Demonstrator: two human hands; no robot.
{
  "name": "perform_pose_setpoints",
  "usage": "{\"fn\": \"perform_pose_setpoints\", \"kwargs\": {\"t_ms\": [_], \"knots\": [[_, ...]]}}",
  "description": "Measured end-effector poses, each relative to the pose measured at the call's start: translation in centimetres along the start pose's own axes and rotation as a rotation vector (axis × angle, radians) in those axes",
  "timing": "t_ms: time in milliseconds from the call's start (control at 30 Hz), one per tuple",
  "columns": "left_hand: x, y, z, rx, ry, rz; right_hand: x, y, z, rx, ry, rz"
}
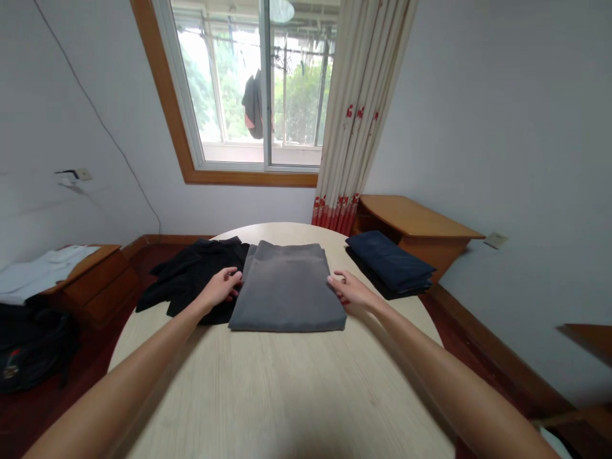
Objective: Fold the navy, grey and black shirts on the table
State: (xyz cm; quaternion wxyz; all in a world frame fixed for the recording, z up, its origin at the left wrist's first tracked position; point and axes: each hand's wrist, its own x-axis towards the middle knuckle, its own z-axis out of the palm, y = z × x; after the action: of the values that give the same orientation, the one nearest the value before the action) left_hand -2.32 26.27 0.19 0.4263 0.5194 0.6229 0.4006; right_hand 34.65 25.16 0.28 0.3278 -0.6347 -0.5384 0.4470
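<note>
A grey garment (292, 287), folded into a flat rectangle, lies in the middle of the round table. My left hand (222, 287) is at its left edge, with curled fingers closed on the fabric. On the opposite side, my right hand (352, 290) has thumb and fingers closed at the right edge of the same garment. Some of the fingertips are hard to make out. Beside my left hand, black clothing (196, 274) lies loosely crumpled, partly hanging over the table's edge. To the right sits a stack of folded dark blue clothing (389, 258) with black fabric beneath it.
The pale round tabletop (287, 389) stretches toward me. Behind it on the right stands a wooden desk (415, 217), next to a long curtain (354, 115) and a window. At left are a low wooden cabinet (100, 280) with papers and a black bag (33, 344).
</note>
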Motion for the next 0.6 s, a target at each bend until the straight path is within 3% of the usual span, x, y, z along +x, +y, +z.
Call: {"fn": "perform_pose_setpoints", "kwargs": {"t_ms": [100,167,333,467,600], "knots": [[-2.6,-2.9,-0.5,0.193,-0.084,0.046,-2.2,2.7,0.3,-0.014,-0.088,-0.040],[-4.0,-4.1,0.0,0.265,-0.080,0.105,-3.0,3.8,0.6,-0.032,-0.114,-0.065],[-4.9,-3.9,3.5,0.153,-0.035,0.269,-3.3,3.4,0.9,-0.010,-0.089,0.004],[-6.3,-2.4,4.9,0.122,-0.100,0.298,-4.3,2.4,-1.5,-0.034,-0.041,-0.029],[-10.5,-3.0,4.5,0.095,-0.209,0.185,-6.9,3.7,-4.6,-0.099,-0.086,-0.028]]}}
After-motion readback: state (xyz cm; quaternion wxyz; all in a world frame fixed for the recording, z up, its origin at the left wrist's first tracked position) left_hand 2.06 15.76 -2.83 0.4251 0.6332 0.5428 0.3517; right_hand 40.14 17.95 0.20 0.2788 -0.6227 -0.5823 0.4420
